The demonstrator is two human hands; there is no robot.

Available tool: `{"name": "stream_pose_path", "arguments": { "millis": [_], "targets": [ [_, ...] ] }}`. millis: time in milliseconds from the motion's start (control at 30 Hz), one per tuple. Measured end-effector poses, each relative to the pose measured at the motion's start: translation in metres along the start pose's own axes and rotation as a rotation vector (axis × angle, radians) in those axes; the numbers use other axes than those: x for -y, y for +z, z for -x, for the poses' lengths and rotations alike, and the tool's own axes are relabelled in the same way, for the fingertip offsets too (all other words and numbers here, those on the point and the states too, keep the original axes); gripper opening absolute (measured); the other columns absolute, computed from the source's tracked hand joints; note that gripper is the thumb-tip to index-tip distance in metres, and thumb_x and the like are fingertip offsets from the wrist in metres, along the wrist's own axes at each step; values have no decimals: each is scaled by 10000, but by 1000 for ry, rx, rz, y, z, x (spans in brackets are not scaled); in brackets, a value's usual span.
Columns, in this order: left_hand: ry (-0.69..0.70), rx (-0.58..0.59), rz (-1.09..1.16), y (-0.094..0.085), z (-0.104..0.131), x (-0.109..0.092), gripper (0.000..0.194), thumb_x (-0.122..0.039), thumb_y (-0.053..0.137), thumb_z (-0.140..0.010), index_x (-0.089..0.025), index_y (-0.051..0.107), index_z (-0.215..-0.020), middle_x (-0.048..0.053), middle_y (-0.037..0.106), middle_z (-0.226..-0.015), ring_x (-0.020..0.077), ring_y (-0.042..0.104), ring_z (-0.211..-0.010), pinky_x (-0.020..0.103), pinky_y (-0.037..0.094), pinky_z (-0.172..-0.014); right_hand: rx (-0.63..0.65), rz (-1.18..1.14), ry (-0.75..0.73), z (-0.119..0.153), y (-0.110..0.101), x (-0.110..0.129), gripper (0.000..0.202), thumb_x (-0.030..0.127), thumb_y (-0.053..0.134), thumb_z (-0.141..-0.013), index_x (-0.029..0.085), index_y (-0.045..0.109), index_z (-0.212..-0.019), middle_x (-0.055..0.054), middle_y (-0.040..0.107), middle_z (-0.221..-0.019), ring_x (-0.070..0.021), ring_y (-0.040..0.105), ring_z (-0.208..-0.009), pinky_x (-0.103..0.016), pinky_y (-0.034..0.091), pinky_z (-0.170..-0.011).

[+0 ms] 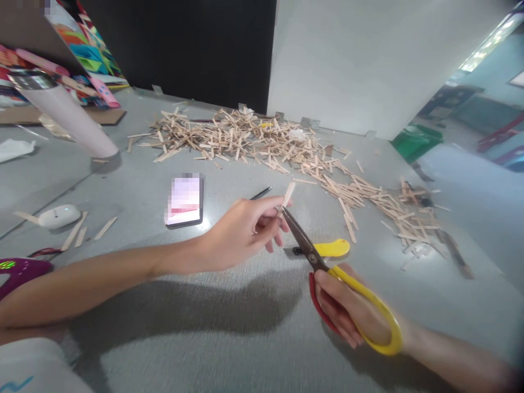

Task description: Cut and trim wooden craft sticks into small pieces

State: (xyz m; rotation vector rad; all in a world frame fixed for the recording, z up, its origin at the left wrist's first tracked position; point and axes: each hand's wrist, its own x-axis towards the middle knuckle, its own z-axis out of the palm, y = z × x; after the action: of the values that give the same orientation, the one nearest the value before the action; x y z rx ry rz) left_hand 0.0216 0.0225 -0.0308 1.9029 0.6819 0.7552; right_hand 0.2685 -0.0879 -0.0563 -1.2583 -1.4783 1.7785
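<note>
Between its thumb and fingers, my left hand (pixel 241 229) pinches a flat wooden stick (pixel 289 194), which points up and away. My right hand (pixel 347 305) grips a pair of scissors (pixel 303 237) by its yellow and red handles. The scissor blades reach the lower end of the stick, right beside my left fingertips; whether they cut into the wood I cannot tell. Under the scissors lies a yellow utility knife (pixel 333 248) on the grey table. A dark pen (pixel 261 192) rests behind my left hand, partly hidden by it.
A long heap of wooden sticks (pixel 229 136) stretches along the back and right of the table (pixel 184 349). A lit phone (pixel 186 199), a white earbud case (pixel 60 216) and a tilted-looking pink bottle (pixel 77 117) stand or lie left. Black and white panels (pixel 335 60) rise behind.
</note>
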Motion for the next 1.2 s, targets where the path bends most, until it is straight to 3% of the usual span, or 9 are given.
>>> {"name": "stream_pose_path", "arguments": {
  "millis": [200, 467, 733, 900, 1100, 1200],
  "targets": [
    [-51, 36, 25, -6, -2, -4, 179, -161, 558, -1089, -115, 659, -1230, 75, 781, -942, 161, 792, -748, 242, 674, -629, 42, -3, 63, 2, -11, -9, 866, 783, 436, -1092, 224, 454, -431, 14, 400, -325, -85, 358, -261, -216, 299, -325],
    [-81, -3, 216, -3, -2, -6, 175, -156, 515, -1110, -131, 652, -1217, 49, 754, -924, 156, 778, -701, 248, 682, -568, 9, -21, -28, 1, -1, 1, 730, 886, 519, -1002, 244, 477, -658, 77, 408, -441, -89, 404, -377, -244, 528, -502],
    [43, -120, 4, 6, 8, -11, 238, -171, 539, -1088, -114, 632, -1299, 30, 762, -847, 117, 741, -621, 191, 644, -566, -54, 61, -29, 3, 7, -17, 788, 860, 507, -1028, 230, 449, -559, 46, 420, -406, -66, 387, -336, -194, 318, -377],
    [76, -150, -93, 6, 9, -8, 200, -203, 546, -1081, -138, 654, -1237, 17, 767, -809, 123, 747, -604, 187, 621, -540, -87, 85, 0, 2, 11, -15, 809, 886, 539, -991, 234, 445, -521, 39, 406, -384, -73, 380, -331, -203, 299, -367],
    [23, -73, -143, -3, -1, 4, 76, -210, 602, -1052, -166, 651, -1090, 8, 770, -787, 136, 781, -643, 161, 599, -532, -12, 62, 44, 0, 4, -8, 892, 851, 436, -1052, 235, 416, -408, 15, 371, -317, -71, 355, -276, -199, 328, -352],
    [27, -33, -195, -9, -7, 8, 91, -217, 594, -1060, -179, 618, -980, 20, 773, -799, 138, 783, -653, 169, 602, -550, -3, -16, 144, 1, -4, -7, 863, 896, 468, -1003, 236, 429, -449, 36, 348, -305, -77, 344, -245, -190, 263, -303]
  ]
}}
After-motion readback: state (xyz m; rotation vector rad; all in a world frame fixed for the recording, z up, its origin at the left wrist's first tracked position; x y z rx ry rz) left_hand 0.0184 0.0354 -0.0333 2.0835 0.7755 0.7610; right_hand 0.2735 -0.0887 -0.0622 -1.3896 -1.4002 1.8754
